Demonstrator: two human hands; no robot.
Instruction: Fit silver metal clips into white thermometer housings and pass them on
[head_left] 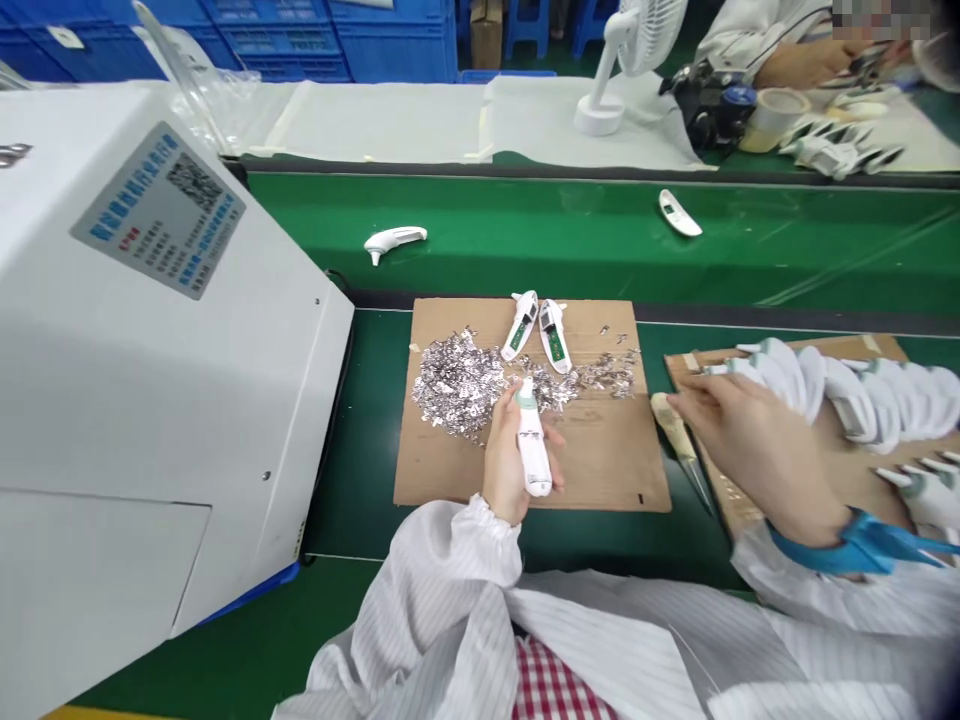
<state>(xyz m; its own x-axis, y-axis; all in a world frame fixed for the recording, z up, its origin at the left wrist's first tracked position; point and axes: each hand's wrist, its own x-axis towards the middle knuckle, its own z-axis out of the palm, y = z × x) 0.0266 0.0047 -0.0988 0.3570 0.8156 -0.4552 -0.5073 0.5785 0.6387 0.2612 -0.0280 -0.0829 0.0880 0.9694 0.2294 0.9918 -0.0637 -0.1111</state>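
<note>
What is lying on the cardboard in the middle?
On the cardboard lie small metal pieces and two white shells with green boards inside. The left hand, holding a white device, hides part of it; whatever the hand or pieces cover cannot be seen.

At the centre of the frame, the left hand (504, 465) has a white device (533, 450) in its grip over a cardboard sheet (600, 470) heaped with small metal pieces (457, 385). Right of centre, the right hand (757, 455) is near a hand tool (673, 430) on the green table (360, 400). A white machine (150, 400) fills the left; a fan (600, 113) stands upper right.
</note>
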